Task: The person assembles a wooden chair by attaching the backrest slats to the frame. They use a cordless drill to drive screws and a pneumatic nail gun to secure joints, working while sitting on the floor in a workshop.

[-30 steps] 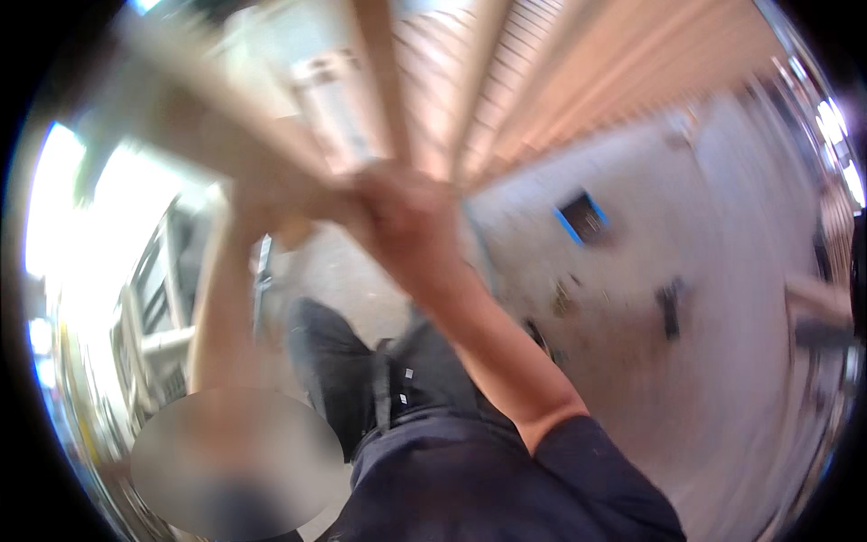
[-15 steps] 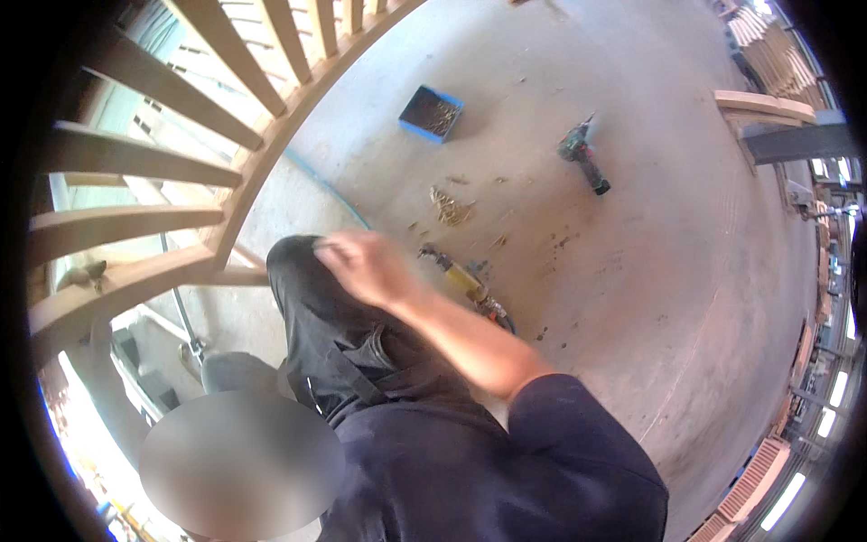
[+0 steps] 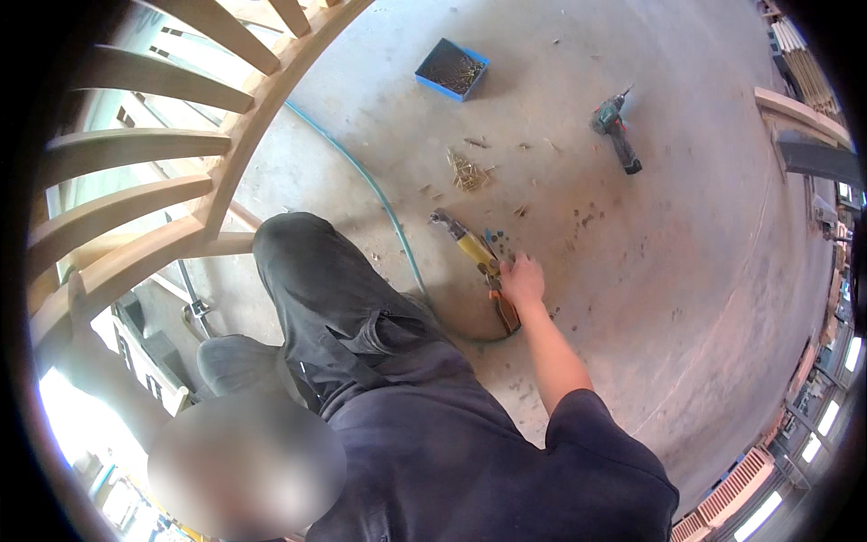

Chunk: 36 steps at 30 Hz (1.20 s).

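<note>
My right hand point(image 3: 524, 282) reaches down to the floor with its fingers drawn together, right beside the rear end of a yellow air tool point(image 3: 473, 249) with an angled metal head. Whatever is between the fingertips is hidden. Orange-handled pliers point(image 3: 499, 296) lie just below that hand, partly covered by it. At the far left my left hand point(image 3: 78, 296), washed out by glare, is closed around the curved wooden rail point(image 3: 144, 262) of a slatted frame; some of its fingers are hidden.
A blue box point(image 3: 452, 70) of screws stands on the concrete floor, near a loose pile of screws point(image 3: 468, 172). A cordless drill point(image 3: 617, 134) lies farther right. A teal hose point(image 3: 375, 185) runs past my bent knee point(image 3: 302, 244). Small dark bits point(image 3: 591, 217) are scattered about.
My right hand has moved from over my knee to the right, down to the yellow tool. The view has shifted a little; my left hand stays at the wooden rail.
</note>
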Each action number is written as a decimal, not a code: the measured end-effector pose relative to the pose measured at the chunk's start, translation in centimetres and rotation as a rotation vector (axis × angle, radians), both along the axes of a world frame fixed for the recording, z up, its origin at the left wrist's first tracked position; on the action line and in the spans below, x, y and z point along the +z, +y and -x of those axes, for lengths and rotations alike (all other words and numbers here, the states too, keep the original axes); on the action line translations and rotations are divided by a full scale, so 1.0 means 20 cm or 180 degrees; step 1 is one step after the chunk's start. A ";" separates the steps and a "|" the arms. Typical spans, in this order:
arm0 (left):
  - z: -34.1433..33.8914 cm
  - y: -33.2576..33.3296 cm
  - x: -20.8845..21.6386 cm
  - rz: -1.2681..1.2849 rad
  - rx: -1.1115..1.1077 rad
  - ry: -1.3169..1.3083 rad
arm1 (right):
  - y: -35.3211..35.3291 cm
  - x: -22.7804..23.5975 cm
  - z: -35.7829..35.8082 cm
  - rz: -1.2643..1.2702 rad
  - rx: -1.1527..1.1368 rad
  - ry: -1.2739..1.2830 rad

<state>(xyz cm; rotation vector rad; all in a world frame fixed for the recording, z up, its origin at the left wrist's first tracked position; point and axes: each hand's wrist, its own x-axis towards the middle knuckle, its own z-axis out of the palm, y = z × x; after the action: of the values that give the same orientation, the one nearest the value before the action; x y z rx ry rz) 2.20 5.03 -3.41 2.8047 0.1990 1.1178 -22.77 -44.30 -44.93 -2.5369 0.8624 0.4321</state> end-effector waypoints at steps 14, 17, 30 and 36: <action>-0.09 0.16 0.03 -0.0135 -0.0685 -0.0038 | 0.04 0.07 -0.22 -0.0728 0.0444 0.0276; -0.05 0.13 0.01 0.0267 -0.0610 0.0026 | 0.10 0.04 -0.29 -0.0483 0.0437 0.0647; 0.07 -0.25 0.06 0.2110 -0.1043 0.0116 | 0.07 -0.08 -0.35 -0.3138 -0.0888 0.0522; 0.06 -0.27 0.04 0.2067 -0.0516 -0.0206 | 0.20 0.53 -0.59 -0.2806 0.0113 -0.0928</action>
<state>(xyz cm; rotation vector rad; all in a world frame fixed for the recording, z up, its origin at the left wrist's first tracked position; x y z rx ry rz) 1.08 -0.35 -2.69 2.1661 0.2655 0.8984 -10.90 -40.37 -34.26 -1.7338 0.3818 0.3367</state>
